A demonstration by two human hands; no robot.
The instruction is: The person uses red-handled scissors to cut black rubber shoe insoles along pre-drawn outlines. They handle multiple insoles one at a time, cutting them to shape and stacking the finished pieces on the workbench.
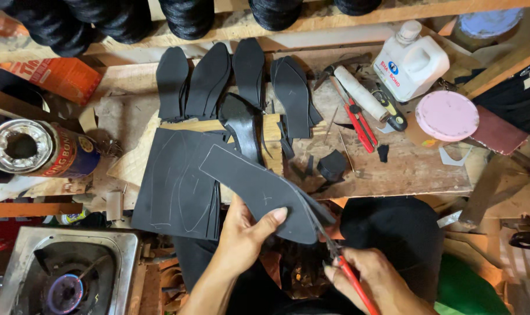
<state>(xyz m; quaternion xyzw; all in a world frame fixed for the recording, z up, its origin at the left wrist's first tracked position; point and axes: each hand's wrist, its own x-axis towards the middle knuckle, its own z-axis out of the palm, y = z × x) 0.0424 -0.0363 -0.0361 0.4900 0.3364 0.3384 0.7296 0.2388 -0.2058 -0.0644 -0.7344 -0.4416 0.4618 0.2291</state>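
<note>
Clearly we are mid-cut on a sole blank. Our left hand (244,233) pinches the black sole-shaped piece (262,189) near its lower edge, thumb on top and fingers closed beneath, holding it up in front of the wooden bench (416,169). To do this well, we judge that this hand should turn the piece into the blades and keep the sheet taut and level, so the cut follows the outline in long, smooth bites instead of short nibbles that leave a ragged edge.

The piece lies on a slant: its long axis runs from upper left, over the dark rubber sheet (172,186), down to lower right. Its broader end points toward the lower right, where the blades meet it; the narrower end points up and left.

Further right, our right hand (370,280) is closed around the red-handled scissors (344,262), blades angled up-left at the piece's lower right edge. How far the blades are parted we cannot quite tell, since they are dark against dark material. Keeping the fingers of the holding hand clear of the cut line seems wise.
</note>
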